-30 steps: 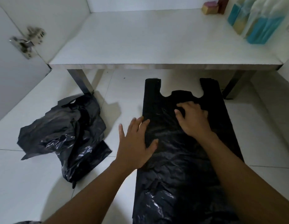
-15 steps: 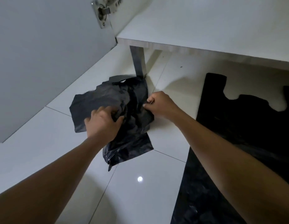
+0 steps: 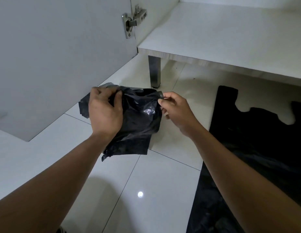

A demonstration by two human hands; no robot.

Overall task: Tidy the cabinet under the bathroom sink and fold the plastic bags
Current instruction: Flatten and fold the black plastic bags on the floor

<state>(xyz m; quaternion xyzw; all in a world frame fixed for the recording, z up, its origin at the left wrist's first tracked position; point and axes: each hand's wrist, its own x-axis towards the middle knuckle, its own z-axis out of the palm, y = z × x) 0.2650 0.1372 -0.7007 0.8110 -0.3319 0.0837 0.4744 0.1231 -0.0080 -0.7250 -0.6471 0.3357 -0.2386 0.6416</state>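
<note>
left hand bunched round crumpled bag, mid-frame | right hand pinching its top edge | risk: yank apart too hard, thin plastic probably tears

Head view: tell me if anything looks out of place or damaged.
Only the bags. The crumpled bag is gripped by the left hand and pinched by the right hand; the flat bag lies spread on the floor, outside the cabinet. No spill shows.
</note>
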